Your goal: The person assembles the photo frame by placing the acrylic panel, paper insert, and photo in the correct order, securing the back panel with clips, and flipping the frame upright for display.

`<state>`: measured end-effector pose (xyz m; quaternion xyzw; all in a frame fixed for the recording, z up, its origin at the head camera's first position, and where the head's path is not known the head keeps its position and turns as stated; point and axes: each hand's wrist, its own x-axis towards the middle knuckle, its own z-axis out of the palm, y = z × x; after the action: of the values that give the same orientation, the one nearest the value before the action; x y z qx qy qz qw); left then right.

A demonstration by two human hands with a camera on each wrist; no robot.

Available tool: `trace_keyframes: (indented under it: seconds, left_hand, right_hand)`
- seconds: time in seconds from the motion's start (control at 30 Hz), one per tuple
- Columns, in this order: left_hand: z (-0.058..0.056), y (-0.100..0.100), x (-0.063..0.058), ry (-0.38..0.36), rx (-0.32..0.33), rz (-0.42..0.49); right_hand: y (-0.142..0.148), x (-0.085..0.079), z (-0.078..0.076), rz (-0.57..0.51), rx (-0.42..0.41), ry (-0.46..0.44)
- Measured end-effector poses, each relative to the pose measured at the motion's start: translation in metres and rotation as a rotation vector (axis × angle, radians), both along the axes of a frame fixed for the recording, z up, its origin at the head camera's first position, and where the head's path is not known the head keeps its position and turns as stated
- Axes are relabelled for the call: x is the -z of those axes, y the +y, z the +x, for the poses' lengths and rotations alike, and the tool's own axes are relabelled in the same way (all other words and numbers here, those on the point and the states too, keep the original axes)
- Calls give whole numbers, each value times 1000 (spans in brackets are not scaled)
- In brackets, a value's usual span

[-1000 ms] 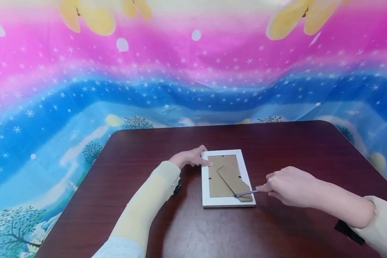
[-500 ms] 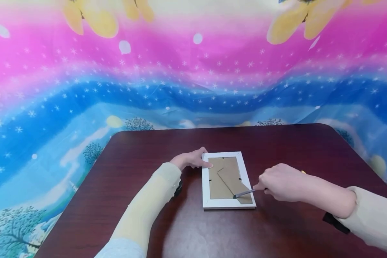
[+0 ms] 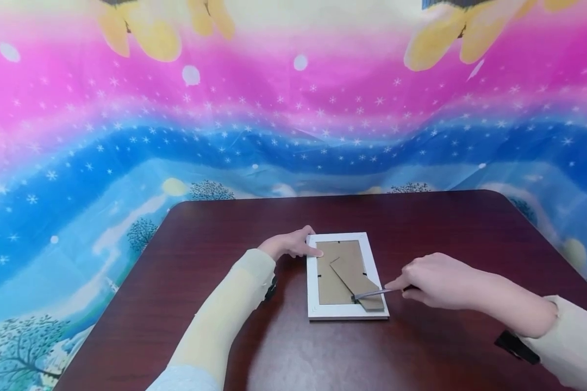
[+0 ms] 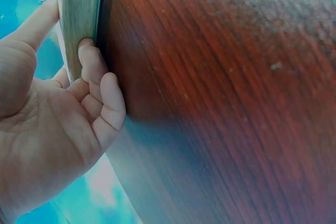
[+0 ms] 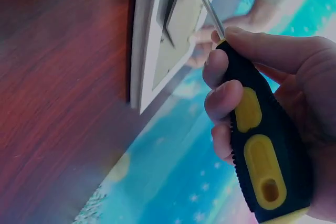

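A white picture frame (image 3: 312, 293) lies face down on the dark table, its brown backing board (image 3: 329, 285) and stand flap (image 3: 356, 279) upward. My left hand (image 3: 293, 243) grips the frame's upper left edge, thumb on the back face and fingers against the side; the left wrist view shows those fingers (image 4: 113, 98) bent at the edge. My right hand (image 3: 432, 279) holds a screwdriver (image 3: 374, 292) with a black and yellow handle. Its metal shaft crosses the flap's lower part, and the tip is at the flap's near left corner. In the right wrist view the fingers wrap the handle (image 5: 262, 140).
The table (image 3: 225, 233) has a glossy reddish-brown top with rounded far corners. Behind it hangs a pink and blue backdrop cloth (image 3: 293, 108) with snowflakes and trees. Small black tabs (image 3: 364, 274) sit around the backing board's border.
My right hand moved slightly left, then back right, with the screwdriver. The flap's near end looks a little more raised than half a second ago. My left hand keeps its grip.
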<state>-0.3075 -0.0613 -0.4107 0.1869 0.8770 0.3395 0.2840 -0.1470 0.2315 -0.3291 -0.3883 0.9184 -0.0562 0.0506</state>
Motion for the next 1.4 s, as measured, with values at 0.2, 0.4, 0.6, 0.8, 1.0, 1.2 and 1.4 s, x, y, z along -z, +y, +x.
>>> trace_keyframes:
  seconds: [0.2, 0.4, 0.6, 0.8, 1.0, 1.2, 1.4]
  left_hand:
    - [0, 0, 0, -3, 0, -5]
    - [0, 0, -1, -5, -2, -7]
    - [1, 1, 0, -10, -13, 4]
    - [0, 1, 1, -7, -13, 0]
    - [-1, 0, 1, -14, -6, 2]
    - [-1, -1, 1, -15, -9, 6]
    - [0, 0, 1, -11, -11, 0]
  right_hand:
    - [14, 5, -9, -50, 14, 94]
    - [23, 11, -20, -54, 56, 174]
    - [33, 17, -29, -55, 118, 212]
    - [43, 26, -39, -63, 210, 205]
    - [52, 37, -48, -65, 244, 208]
    - [64, 44, -54, -64, 289, 144]
    - [75, 51, -63, -45, 351, 14]
